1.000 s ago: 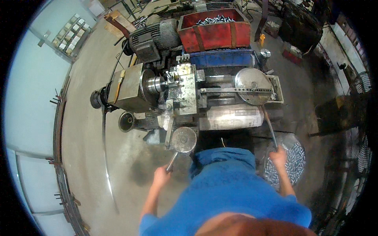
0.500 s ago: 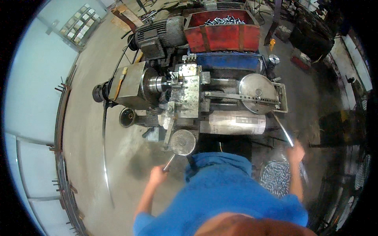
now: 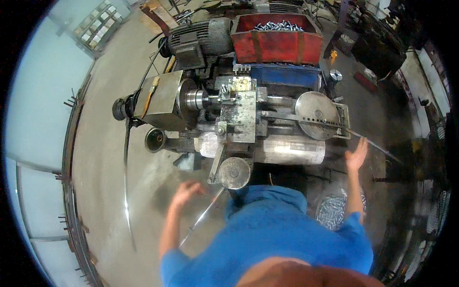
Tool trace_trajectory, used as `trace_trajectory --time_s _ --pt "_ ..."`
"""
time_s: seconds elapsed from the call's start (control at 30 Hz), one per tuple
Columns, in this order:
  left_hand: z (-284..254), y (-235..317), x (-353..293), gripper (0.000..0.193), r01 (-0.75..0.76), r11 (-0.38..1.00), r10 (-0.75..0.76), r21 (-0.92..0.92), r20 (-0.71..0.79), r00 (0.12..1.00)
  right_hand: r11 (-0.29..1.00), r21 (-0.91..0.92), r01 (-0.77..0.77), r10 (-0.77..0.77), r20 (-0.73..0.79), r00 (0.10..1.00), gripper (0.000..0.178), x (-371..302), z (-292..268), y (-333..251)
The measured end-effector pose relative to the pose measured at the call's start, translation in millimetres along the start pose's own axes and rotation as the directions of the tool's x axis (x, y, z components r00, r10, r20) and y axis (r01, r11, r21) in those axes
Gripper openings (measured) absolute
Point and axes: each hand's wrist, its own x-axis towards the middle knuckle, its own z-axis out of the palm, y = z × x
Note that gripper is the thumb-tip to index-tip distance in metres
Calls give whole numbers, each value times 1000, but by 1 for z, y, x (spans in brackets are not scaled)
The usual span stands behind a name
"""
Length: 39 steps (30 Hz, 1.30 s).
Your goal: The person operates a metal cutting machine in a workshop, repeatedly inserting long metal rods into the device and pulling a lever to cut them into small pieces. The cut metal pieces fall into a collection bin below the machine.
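Note:
I stand in a blue shirt at a grey metal lathe-like machine (image 3: 239,115). My left hand (image 3: 186,192) is blurred, with fingers apart. It hovers just left of a thin metal lever rod (image 3: 203,217) that runs down from a round handwheel (image 3: 234,173). My right hand (image 3: 357,154) is raised with spread fingers just below a long lever bar (image 3: 370,143). That bar sticks out to the right from a large round metal disc (image 3: 317,115). Neither hand grips anything.
A red bin (image 3: 277,48) of small metal parts sits behind the machine, with a grey motor (image 3: 196,38) to its left. A heap of shiny small parts (image 3: 332,210) lies on the floor by my right side. A long curved metal strip (image 3: 125,191) lies on the concrete at left.
My left hand has come off the lower lever rod and moved up. My right hand has let go of the long bar and opened just below it. The view has shifted closer to the machine.

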Motion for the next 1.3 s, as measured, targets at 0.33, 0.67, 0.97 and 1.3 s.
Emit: trace_trajectory --time_s 0.33,0.67,0.97,1.3 --pt "-91 -37 142 41 242 196 367 950 -300 880 934 280 -220 86 423 902 38 -125 3 -21" --pt "-94 -88 160 29 190 234 510 954 -287 811 846 456 -277 29 478 878 35 -67 -39 -64" --pt "-135 -82 134 40 194 305 245 933 -273 930 497 801 334 -608 46 793 37 81 -80 -269" --pt "-226 41 -81 33 509 565 506 650 -760 408 380 344 858 -921 222 319 24 90 -41 -491"
